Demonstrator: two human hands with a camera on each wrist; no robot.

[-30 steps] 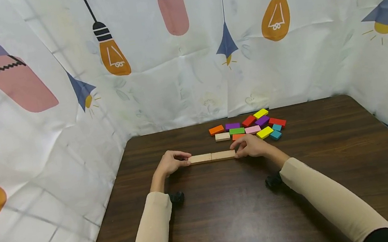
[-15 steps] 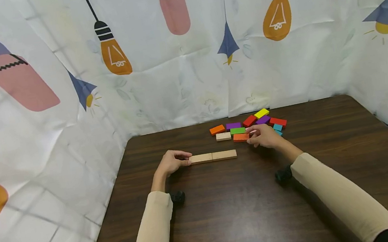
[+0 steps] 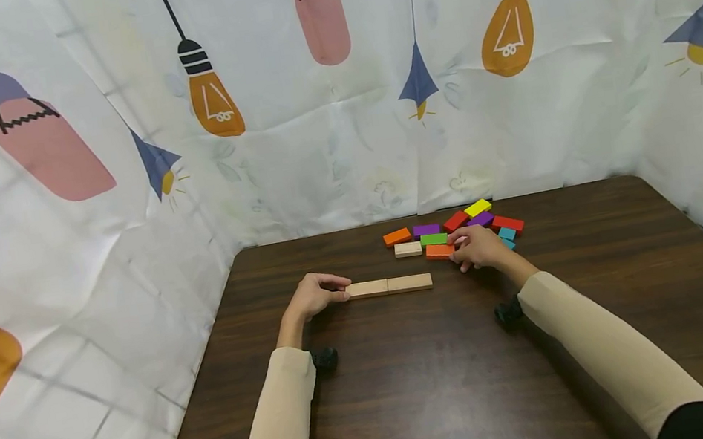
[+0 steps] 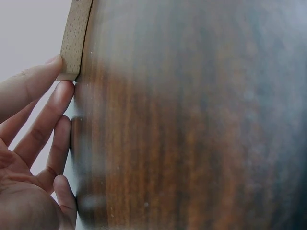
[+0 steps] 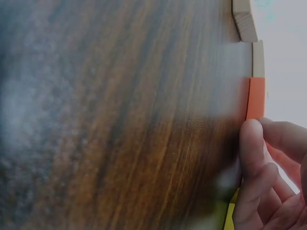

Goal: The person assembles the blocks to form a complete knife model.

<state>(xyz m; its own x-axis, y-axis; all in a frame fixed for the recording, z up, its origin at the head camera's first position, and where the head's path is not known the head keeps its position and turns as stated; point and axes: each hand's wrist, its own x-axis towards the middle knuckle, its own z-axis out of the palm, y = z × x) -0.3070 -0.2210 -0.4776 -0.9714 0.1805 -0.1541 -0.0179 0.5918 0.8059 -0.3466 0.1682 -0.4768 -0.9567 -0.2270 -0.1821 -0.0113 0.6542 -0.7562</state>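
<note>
Two plain wooden blocks lie end to end in a row, the left block (image 3: 368, 289) touching the right block (image 3: 409, 283). My left hand (image 3: 312, 297) holds the row's left end; in the left wrist view the thumb and fingertips meet at the end of that wooden block (image 4: 76, 43). Farther back, my right hand (image 3: 480, 246) is at an orange block (image 3: 438, 251). In the right wrist view, its thumb and forefinger pinch the near end of this orange block (image 5: 256, 98). The hand hides part of the blocks behind it.
Behind lie loose blocks: a plain block (image 3: 407, 250), a green block (image 3: 433, 239), another orange block (image 3: 397, 237), a purple block (image 3: 426, 230), a yellow block (image 3: 478, 208) and several more. The brown table (image 3: 416, 390) ends at a patterned cloth (image 3: 342, 153).
My right hand has left the right end of the wooden row and moved back and right to the orange block. The left hand stays at the row's left end.
</note>
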